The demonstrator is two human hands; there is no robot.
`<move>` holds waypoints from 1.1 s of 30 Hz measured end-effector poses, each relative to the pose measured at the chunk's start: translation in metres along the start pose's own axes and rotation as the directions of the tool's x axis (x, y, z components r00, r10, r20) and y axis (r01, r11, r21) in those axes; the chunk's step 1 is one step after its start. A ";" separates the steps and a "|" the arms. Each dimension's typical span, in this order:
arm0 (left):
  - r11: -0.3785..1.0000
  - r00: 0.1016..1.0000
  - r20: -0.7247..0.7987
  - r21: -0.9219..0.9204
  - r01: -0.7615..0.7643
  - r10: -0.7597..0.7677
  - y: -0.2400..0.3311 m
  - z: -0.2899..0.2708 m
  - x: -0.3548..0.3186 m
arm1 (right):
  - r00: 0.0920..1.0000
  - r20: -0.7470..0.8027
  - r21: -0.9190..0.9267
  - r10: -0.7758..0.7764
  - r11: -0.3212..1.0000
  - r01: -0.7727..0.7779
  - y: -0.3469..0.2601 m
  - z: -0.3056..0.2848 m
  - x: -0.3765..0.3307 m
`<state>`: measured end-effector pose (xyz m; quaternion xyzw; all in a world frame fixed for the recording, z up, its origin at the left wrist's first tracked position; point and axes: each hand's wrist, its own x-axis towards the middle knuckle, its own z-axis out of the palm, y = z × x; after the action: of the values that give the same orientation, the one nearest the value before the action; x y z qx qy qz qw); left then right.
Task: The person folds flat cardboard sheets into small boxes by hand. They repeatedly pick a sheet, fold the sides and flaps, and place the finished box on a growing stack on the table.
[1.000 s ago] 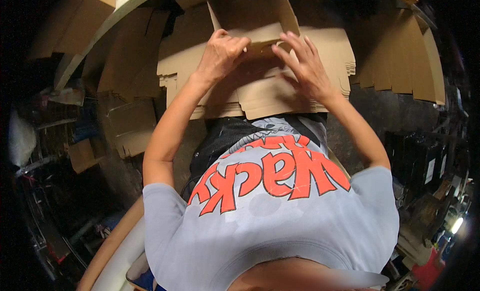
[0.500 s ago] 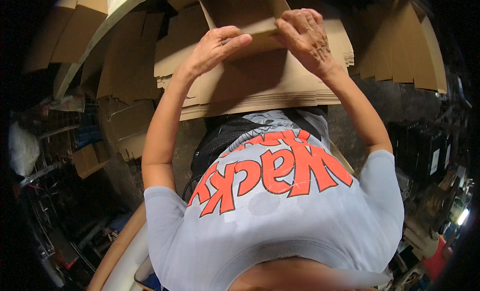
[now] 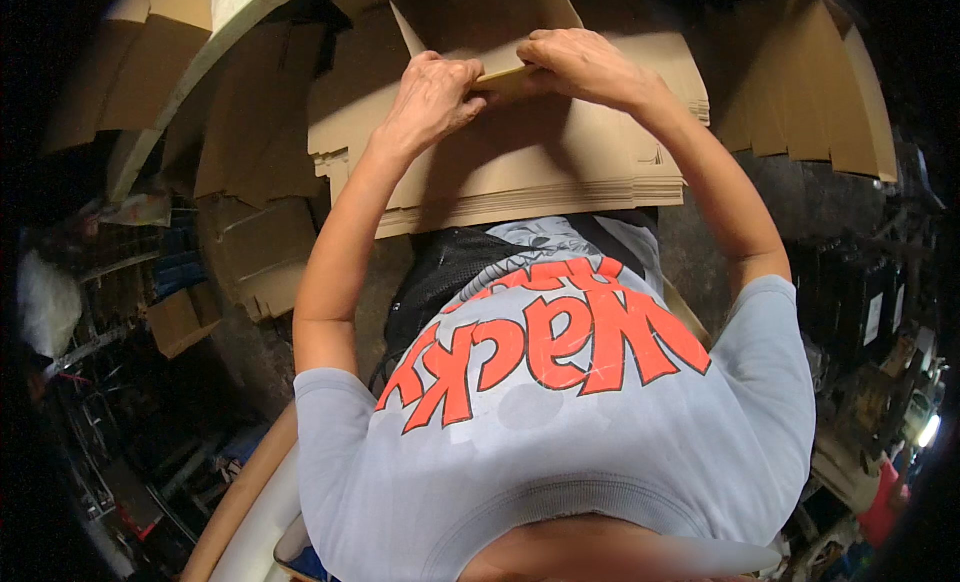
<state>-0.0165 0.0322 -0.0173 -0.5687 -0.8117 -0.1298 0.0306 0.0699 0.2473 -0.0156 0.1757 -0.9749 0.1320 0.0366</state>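
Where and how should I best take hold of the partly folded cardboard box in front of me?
Probably pinch the cardboard box by its near edge, coming from your side, left hand and right hand spaced along it. That edge faces you and seems raised above the flat cardboard stack, likely leaving room for thumbs.

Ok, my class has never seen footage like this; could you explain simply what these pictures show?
There's no machine here: just a person's bare hands. Every picture comes from one wide fisheye camera worn on the head, looking down, so straight edges bend. Below is the wearer's grey shirt. In front lies a stack of flat cardboard. Over it, the left hand and right hand grip the near edge of a folded cardboard piece. More cardboard stands off to the right.
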 end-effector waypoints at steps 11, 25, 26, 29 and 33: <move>0.932 0.973 -0.021 -0.296 0.212 -0.228 -0.003 0.003 0.005 | 0.955 0.203 0.231 0.214 0.938 -0.259 -0.008 -0.013 0.020; 0.854 0.948 0.211 -0.420 0.307 -0.237 -0.012 -0.024 0.009 | 0.957 0.233 0.187 0.170 0.958 -0.216 0.000 -0.006 0.025; 0.854 0.947 0.218 -0.418 0.309 -0.236 -0.013 -0.023 0.010 | 0.953 0.244 0.184 0.181 0.956 -0.229 -0.001 -0.007 0.025; 0.847 0.931 0.268 -0.407 0.342 -0.247 -0.013 -0.020 0.011 | 0.944 0.251 0.180 0.214 0.948 -0.263 -0.003 -0.008 0.025; 0.856 0.942 0.237 -0.407 0.320 -0.239 -0.013 -0.018 0.011 | 0.924 0.281 0.162 0.261 0.936 -0.314 -0.003 -0.009 0.026</move>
<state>-0.0344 0.0339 0.0004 -0.4458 -0.8347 -0.2612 -0.1903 0.0474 0.2380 -0.0032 0.0484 -0.9679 0.2116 -0.1270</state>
